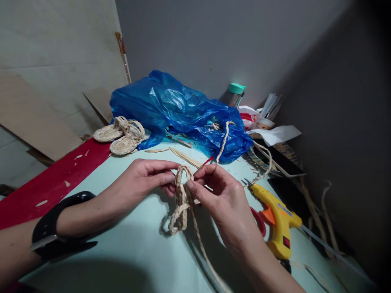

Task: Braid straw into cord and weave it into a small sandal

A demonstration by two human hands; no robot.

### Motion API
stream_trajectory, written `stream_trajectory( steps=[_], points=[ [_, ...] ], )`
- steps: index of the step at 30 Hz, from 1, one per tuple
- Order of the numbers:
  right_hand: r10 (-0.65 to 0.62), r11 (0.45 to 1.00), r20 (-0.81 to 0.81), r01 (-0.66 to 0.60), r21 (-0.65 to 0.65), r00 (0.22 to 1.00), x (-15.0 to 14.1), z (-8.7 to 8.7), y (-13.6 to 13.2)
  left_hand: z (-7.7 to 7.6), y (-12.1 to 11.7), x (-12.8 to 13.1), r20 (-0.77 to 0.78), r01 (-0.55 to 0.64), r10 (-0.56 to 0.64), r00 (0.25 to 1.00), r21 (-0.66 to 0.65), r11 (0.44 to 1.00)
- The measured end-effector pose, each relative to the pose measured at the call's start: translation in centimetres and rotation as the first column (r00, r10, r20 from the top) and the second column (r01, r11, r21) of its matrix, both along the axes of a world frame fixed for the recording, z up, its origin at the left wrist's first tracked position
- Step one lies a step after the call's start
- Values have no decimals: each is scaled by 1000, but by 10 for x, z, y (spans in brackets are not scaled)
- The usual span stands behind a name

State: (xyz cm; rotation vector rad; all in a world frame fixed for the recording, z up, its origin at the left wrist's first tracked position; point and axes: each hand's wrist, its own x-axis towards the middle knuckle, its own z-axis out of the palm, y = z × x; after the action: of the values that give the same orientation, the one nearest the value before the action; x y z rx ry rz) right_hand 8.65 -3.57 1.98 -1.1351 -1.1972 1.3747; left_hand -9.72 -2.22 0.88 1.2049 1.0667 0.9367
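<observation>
A looped bundle of braided straw cord hangs between my hands above the pale table. My left hand pinches its upper left side between thumb and fingers. On the other side, the thumb and fingertips of my right hand close on the same cord. A long strand runs from the bundle down toward the near edge. Something red and thin sticks up behind my right fingers; what it belongs to is hidden. At the back left lies a pair of small woven straw slippers.
A yellow hot glue gun lies beside my right forearm, near a red ring. Behind my hands sits a crumpled blue plastic bag. A bottle with a turquoise lid stands behind. Red cloth covers the left side.
</observation>
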Motion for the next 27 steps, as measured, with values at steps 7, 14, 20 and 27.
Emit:
stream_trajectory(
  steps=[7,14,20,27],
  points=[
    [-36,999,63,35,2,997,6,-5,5,1,-3,-2,68,-4,7,998,-41,999],
    [-69,997,-28,70,22,997,6,-13,5,7,-2,0,-58,-17,22,998,71,997],
    [-95,995,-58,96,20,994,5,-14,2,9,-5,4,-63,-21,33,997,177,984],
    [-124,992,-129,121,-35,984,10,-11,6,13,-8,5,-115,37,-9,993,239,970]
  ],
)
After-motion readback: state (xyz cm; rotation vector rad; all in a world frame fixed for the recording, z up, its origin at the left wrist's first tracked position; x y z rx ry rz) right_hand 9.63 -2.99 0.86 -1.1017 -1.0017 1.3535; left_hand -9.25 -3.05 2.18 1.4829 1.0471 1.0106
